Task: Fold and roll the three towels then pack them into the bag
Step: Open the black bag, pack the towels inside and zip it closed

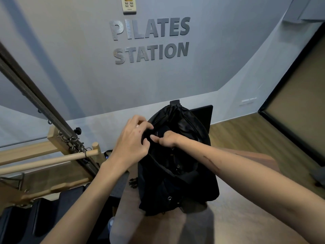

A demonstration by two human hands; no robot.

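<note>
Here, a black bag (177,166) sits at the centre of the view on a brown surface (158,229), its mouth open toward the wall. The left hand (131,145), coming in from seven o'clock, has its fingers curled over the near-left rim of the opening, pinching the dark fabric there. The right hand (167,140), reaching in from four o'clock, is closed in a loose fist just inside the mouth, thumb pressed against the same fold of fabric; what else it holds, if anything, cannot be told, since everything inside is black and shadowed. No towel can be made out.

At nine o'clock stands wooden Pilates apparatus (58,152) with a dowel bar, metal springs (35,101) slanting up toward ten o'clock, and black padded blocks (44,213) at eight o'clock. At twelve o'clock the grey wall carries the lettering "PILATES STATION" (151,40), with a remote control (129,4) mounted above it. A dark-framed panel (295,106) fills three o'clock, above wood flooring (246,131). A black buckle (133,182) lies just left of the bag
</note>
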